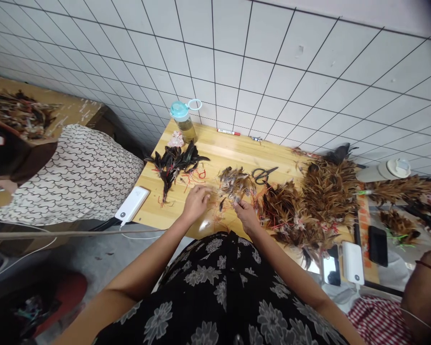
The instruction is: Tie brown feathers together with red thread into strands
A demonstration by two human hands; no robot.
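Observation:
My right hand (247, 216) is closed, thumb and fingertips pinching a small feather (236, 201) with a pale tip. To the left, my left hand (197, 203) hovers over the wooden table with its fingers loosely stretched to the right, and I see nothing held in it. Just beyond both hands lies a loose pile of brown and grey feathers (236, 181). Fine red threads (219, 215) are scattered on the tabletop between the hands. Black feather bunches (175, 163) tied with red thread rest at the left. Black-handled scissors (263, 175) lie behind the pile.
Large heaps of brown feather bunches (328, 187) cover the table's right side. A bottle with a blue lid (184, 122) stands at the back left, near a marker (228, 132). A white power bank (132, 205) sits at the left edge. Other people sit on both sides.

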